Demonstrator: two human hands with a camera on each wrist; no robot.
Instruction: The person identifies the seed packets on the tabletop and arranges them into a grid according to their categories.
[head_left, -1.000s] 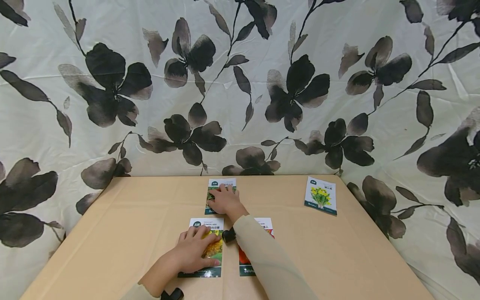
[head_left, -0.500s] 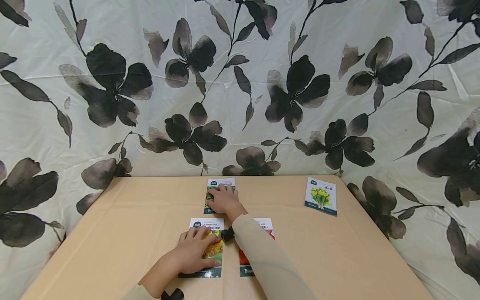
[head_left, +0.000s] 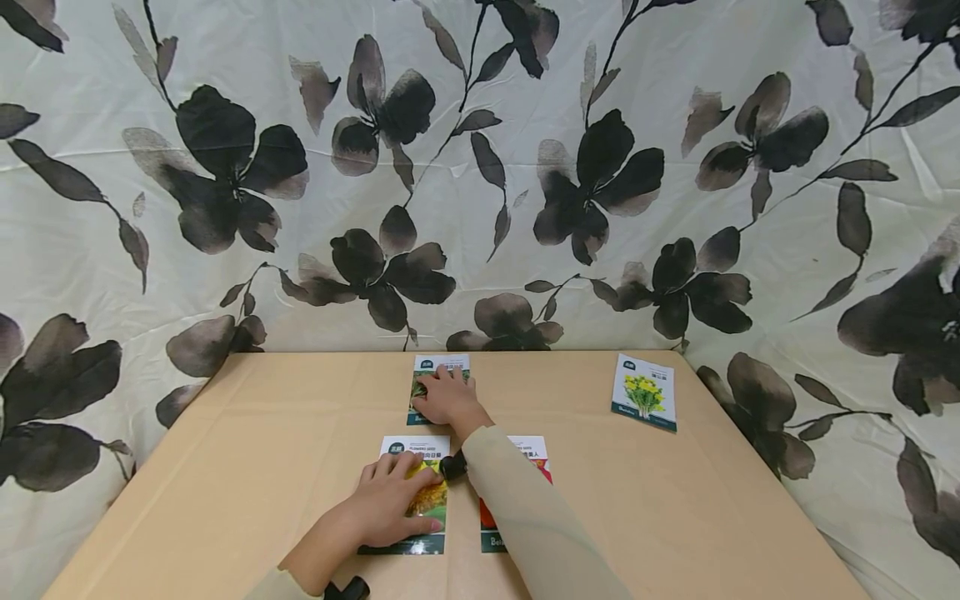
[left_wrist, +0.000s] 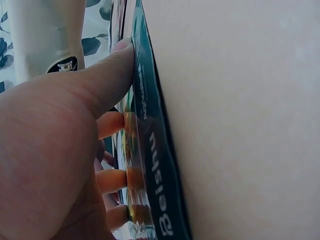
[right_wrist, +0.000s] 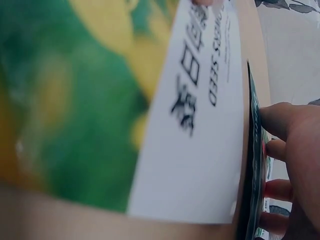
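My left hand (head_left: 386, 504) rests on a sunflower seed packet (head_left: 416, 545), fingers spread over its front and thumb near the lower right. In the left wrist view, the fingertips and thumb touch the packet beside its dark green band (left_wrist: 155, 130). My right hand (head_left: 453, 402) reaches to the table's back and presses a second seed packet (head_left: 427, 364), covering most of its picture. In the right wrist view, that hand (right_wrist: 300, 155) touches the packet (right_wrist: 254, 180) with thumb and fingertips. Under the right forearm, a red-pictured seed packet (head_left: 491, 542) is partly hidden.
A seed packet with yellow flowers (head_left: 642, 396) lies slightly turned at the back right of the tan table (head_left: 712, 508). Behind the table hangs a white cloth with dark flowers (head_left: 495, 200). A black strap (head_left: 452, 467) sits on the right wrist.
The far packet under my right hand has slid slightly left and farther away. My left hand and the sunflower packet stay in place.
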